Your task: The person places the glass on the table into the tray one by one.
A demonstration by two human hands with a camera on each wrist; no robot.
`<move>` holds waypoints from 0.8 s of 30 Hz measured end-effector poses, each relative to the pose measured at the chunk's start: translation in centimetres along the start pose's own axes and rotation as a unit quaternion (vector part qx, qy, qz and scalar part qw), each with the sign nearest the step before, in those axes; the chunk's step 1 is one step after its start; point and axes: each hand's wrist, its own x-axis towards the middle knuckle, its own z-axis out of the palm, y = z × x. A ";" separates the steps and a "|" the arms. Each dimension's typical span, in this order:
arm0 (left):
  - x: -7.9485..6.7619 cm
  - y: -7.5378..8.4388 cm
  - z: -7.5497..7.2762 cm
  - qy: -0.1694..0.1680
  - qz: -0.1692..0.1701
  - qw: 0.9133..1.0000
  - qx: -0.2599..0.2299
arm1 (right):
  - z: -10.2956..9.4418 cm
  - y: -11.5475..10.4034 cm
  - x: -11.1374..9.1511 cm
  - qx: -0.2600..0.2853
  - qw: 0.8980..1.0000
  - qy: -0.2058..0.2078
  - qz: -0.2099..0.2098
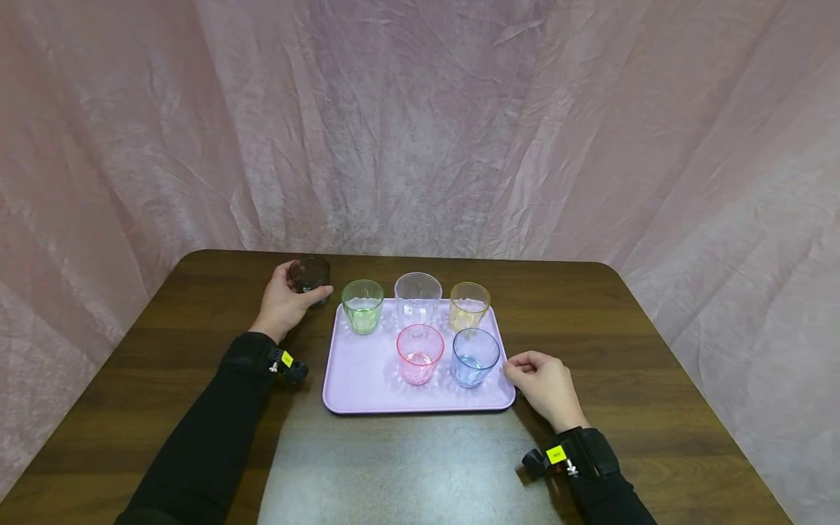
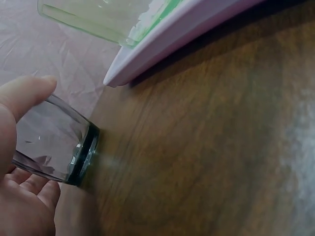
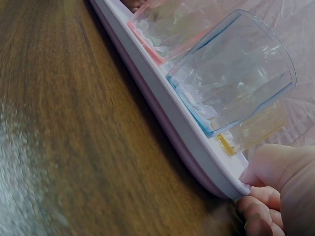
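Observation:
A dark grey tinted glass is at the far left of the table, beyond the tray's left corner. My left hand grips it, thumb on the near side and fingers round the other; in the left wrist view the glass has its base close over the wood. My right hand pinches the right rim of the lilac tray between thumb and fingers. On the tray stand a green glass, a clear one, a yellow one, a pink one and a blue one.
The brown wooden table has rounded far corners. A pale shiny patch lies in front of the tray. Behind the table hangs a pink crinkled curtain. The green glass is the one nearest my left hand on the tray.

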 end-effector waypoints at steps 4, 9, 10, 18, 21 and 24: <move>0.0 -0.1 0.0 0.000 0.007 1.000 0.001 | 0.0 0.0 0.0 -0.003 1.000 0.000 0.001; -0.1 -0.1 0.0 -0.003 0.012 1.000 0.000 | 0.0 0.0 0.0 -0.004 1.000 0.003 0.001; -0.1 -0.1 -0.1 -0.003 0.012 1.000 -0.002 | 0.0 0.0 0.0 -0.004 1.000 0.003 0.001; -0.1 -0.1 -0.3 -0.002 0.003 1.000 -0.005 | 0.0 0.1 0.1 -0.007 1.000 0.001 0.004; -0.1 -0.1 -0.5 0.002 0.002 1.000 -0.002 | 0.0 0.0 0.1 -0.006 1.000 0.002 0.003; -0.1 -0.2 -0.7 0.006 0.001 1.000 0.001 | 0.0 0.0 0.1 -0.004 1.000 0.000 0.005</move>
